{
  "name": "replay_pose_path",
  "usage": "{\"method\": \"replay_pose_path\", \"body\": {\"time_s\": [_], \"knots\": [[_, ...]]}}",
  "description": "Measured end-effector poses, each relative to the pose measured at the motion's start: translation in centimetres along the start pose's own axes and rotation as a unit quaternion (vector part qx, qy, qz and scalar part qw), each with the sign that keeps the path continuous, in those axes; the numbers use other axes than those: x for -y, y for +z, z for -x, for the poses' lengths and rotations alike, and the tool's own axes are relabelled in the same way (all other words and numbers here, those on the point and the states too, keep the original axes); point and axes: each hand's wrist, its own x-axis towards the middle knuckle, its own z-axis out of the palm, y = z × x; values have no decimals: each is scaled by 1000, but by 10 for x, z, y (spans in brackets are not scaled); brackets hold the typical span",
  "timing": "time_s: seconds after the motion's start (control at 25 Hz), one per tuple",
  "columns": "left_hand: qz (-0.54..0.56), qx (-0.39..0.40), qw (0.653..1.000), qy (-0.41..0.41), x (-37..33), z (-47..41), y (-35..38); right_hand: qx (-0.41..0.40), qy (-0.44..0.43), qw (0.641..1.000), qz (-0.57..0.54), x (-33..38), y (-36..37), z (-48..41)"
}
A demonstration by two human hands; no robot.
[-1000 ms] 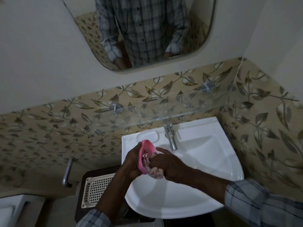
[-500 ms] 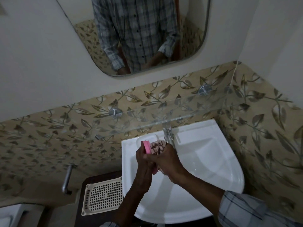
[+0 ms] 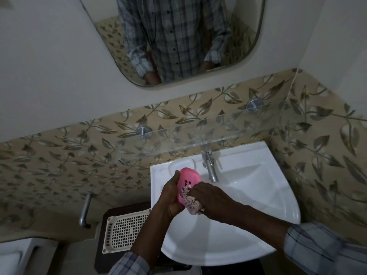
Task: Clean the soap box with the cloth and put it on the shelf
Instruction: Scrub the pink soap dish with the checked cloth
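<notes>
- Head view: the left hand (image 3: 171, 195) is curled round the pink soap box (image 3: 189, 178), gripping its left edge and back and holding it tilted on its side, with the hollow facing right
- The right hand (image 3: 211, 196) is closed round a bunched, pale patterned cloth (image 3: 192, 204), fingers wrapped over the wad, and presses it into the lower part of the box's hollow, just below the drain slots
- Both hands meet above the left half of the white corner sink (image 3: 258, 205); the box hangs over the basin, held clear of it
- A chrome tap (image 3: 210, 169) stands just right of the box, apart from it
- A clear glass shelf (image 3: 198, 135) runs along the leaf-patterned tiles above the tap, carried on two round metal mounts
- A cream perforated tray (image 3: 125, 233) lies on a dark surface left of the sink, its right end hidden behind the left forearm
- A metal bar (image 3: 85, 209) juts from the wall further left
- The mirror (image 3: 111, 46) overhead reflects a checked shirt and rolled cuffs
</notes>
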Motion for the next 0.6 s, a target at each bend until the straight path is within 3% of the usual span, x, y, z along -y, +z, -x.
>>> {"method": "replay_pose_path", "body": {"time_s": [0.04, 0.08, 0.12, 0.16, 0.2, 0.24, 0.28, 0.32, 0.36, 0.4, 0.48, 0.52, 0.6], "knots": [[-11, -24, 999, 39, 7, -2, 1, 5, 96, 993, -72, 8, 0, -4], [-43, -52, 993, 95, 14, -5, 0, 13, 214, 961, -174, 17, -2, -12], [-95, -80, 978, 167, 23, -8, -2, 0, 334, 890, -310, 21, -5, -22], [-150, -93, 957, 228, 31, -11, -3, -40, 441, 776, -449, 23, -10, -35], [-183, -86, 940, 275, 41, -13, -5, -80, 516, 639, -564, 24, -16, -46], [-176, -60, 935, 301, 48, -14, -7, -119, 540, 528, -644, 22, -24, -54], [-135, -24, 943, 304, 49, -13, -7, -140, 540, 475, -680, 16, -34, -59], [-79, 8, 955, 287, 45, -11, -9, -139, 535, 479, -683, 9, -44, -61], [-23, 39, 965, 258, 37, -10, -11, -137, 516, 538, -653, 0, -52, -59], [25, 59, 972, 227, 28, -8, -13, -138, 483, 639, -582, -6, -56, -55], [79, 74, 981, 161, 12, 0, -18, -138, 344, 867, -334, -8, -58, -46], [87, 85, 984, 132, 6, 2, -20, -137, 235, 935, -226, -7, -54, -40], [62, 95, 990, 79, 2, 6, -22, -74, 8, 989, -127, -12, -42, -28]]}}
